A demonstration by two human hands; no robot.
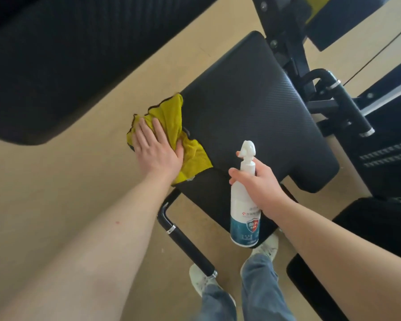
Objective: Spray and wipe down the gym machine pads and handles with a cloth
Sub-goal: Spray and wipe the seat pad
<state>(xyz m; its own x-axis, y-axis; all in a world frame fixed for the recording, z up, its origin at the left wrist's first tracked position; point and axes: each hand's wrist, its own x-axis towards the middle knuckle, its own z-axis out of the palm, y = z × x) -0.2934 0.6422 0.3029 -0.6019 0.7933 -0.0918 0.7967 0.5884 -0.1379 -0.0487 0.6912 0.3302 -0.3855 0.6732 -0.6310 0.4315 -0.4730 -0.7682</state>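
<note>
Looking straight down at a black pad (252,107) with a ribbed texture, sitting mid-shot above a tan floor (67,181). The left hand (156,151) is laid flat on a yellow cloth (169,114), fingers straight and a little spread, pressing it against the left edge of the pad. The cloth is bunched up, part of it on the pad and part hanging off the left side over the floor.

The right hand (262,181) is wrapped around the neck of a white spray bottle (244,212). The thumb curls round the left side and one fingertip sits up by the trigger, just under the white nozzle (247,149). The bottle is held roughly upright over the near end of the pad, with a blue label on its lower half. It's off to the right of the cloth, not touching it.

Other stuff around: a black handle (190,249) with silver rings pokes out from under the near-left corner of the pad toward the feet. A second handle (352,107) is on the far right, next to the black frame (294,54). A big dark cushion (67,54) fills the far left. Blue jeans (262,288) and white shoes (200,281) show along the near edge.
</note>
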